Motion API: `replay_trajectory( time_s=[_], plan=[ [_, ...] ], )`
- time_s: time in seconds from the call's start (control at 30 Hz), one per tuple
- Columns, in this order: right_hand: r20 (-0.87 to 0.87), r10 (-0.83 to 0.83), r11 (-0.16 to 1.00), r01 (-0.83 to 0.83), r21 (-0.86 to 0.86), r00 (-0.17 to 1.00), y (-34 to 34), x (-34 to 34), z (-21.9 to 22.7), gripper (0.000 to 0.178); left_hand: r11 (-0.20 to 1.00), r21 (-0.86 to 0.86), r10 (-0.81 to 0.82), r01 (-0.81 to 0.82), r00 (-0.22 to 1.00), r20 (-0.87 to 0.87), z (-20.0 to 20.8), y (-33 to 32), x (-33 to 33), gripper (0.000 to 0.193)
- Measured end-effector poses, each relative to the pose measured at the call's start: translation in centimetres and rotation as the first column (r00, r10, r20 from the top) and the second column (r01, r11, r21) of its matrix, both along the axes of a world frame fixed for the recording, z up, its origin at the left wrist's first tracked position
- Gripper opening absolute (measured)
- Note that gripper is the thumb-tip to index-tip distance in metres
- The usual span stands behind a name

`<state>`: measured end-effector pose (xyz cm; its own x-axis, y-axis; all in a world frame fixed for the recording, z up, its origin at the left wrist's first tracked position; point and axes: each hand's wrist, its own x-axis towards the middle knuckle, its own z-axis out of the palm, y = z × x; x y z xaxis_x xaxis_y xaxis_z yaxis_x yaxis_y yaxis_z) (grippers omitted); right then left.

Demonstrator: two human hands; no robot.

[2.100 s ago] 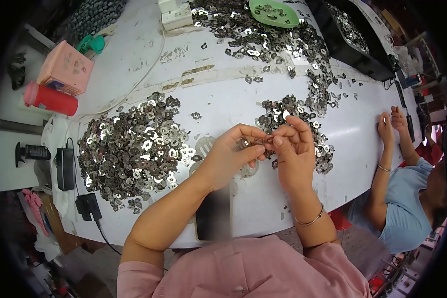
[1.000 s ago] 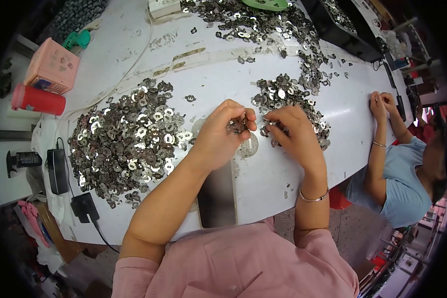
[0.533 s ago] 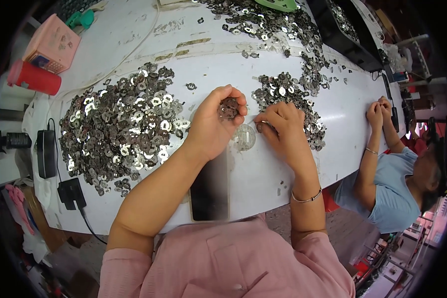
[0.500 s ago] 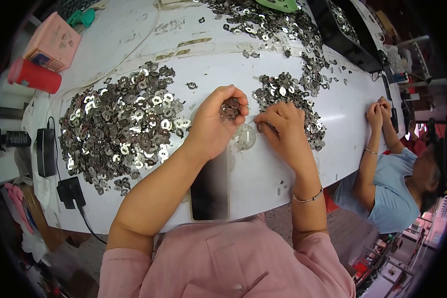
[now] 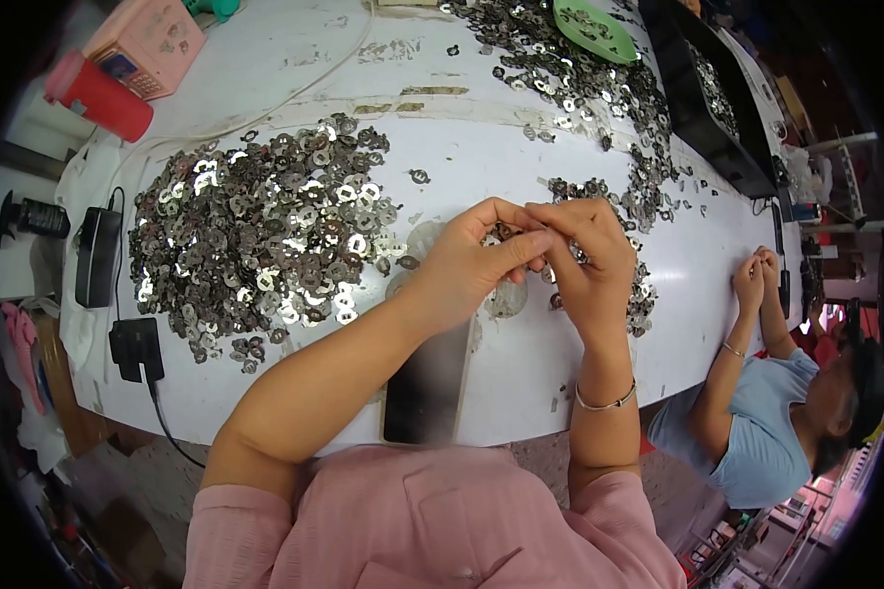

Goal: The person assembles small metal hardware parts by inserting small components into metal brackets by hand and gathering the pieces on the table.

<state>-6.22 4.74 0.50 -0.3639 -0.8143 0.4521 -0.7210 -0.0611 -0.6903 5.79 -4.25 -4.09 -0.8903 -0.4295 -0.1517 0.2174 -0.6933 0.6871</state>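
"Bin point(image 5: 692, 118), long and black, toward the far right corner of the table point(image 5: 462, 167): what does it hold?"

"A heap of slotted metal discs point(image 5: 714, 93), spread along its inside."

"And the green tray point(image 5: 614, 51)?"

"Several loose discs of the same kind. The tray sits amid the far pile point(image 5: 560, 79), to the left of the bin."

"What stands by the left edge?"

"A pink box point(image 5: 152, 49) near the far left corner, and just beside it, on the near side, a red tumbler point(image 5: 98, 96). Their interiors are hidden from this angle."

"Where are the wearer's hands?"

"Meeting above the middle of the table. The left hand point(image 5: 476, 260) is cupped, its fingers curled around a small handful of discs point(image 5: 502, 234). The right hand point(image 5: 596, 260) is half curled, thumb and forefinger drawn in at the left fingertips; I can't tell whether a disc is pinched between them."

"And the discs lying on the table itself?"

"A broad left pile point(image 5: 255, 236) covers much of the area toward the left edge. A smaller right pile point(image 5: 641, 299) lies partly behind the right hand, close to the far pile."

"Anything along the near edge?"

"A dark phone point(image 5: 424, 393), flat, and a black adapter point(image 5: 136, 348) by the near left corner. At the right edge is a co-worker point(image 5: 746, 422) in light blue, hands together."
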Motion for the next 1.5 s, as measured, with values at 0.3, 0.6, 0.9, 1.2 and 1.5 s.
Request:
replay_trajectory(
  time_s=[0.3,0.6,0.9,1.2,1.5],
  plan=[
    [0.038,-0.037,0.999,0.036,0.024,0.999,0.1,-2.2,-1.5,0.027,0.987,-0.146,0.093,-0.073,0.986,0.137,0.5,0.1,0.3,0.017],
    [-0.424,0.118,0.957,0.012,0.291,0.898,0.3,-1.7,-1.9,0.022,0.867,0.481,0.139,-0.13,0.99,0.016,0.4,-1.3,0.2,0.013],
    [0.154,-0.028,0.998,0.036,-0.047,0.988,0.4,-2.8,-2.1,0.015,0.975,0.221,-0.01,-0.002,0.998,0.054,0.5,-0.7,0.3,0.01],
    [0.156,0.055,0.998,-0.058,0.011,0.986,0.9,-2.6,-0.4,0.019,0.982,0.187,-0.024,0.005,0.995,0.095,0.9,-0.5,0.5,0.01],
    [-0.249,0.171,0.886,-0.038,0.462,0.953,2.5,-2.9,-0.5,0.012,0.95,0.311,0.001,0.003,1.0,-0.013,0.7,-0.8,0.6,0.01]
  ],
)
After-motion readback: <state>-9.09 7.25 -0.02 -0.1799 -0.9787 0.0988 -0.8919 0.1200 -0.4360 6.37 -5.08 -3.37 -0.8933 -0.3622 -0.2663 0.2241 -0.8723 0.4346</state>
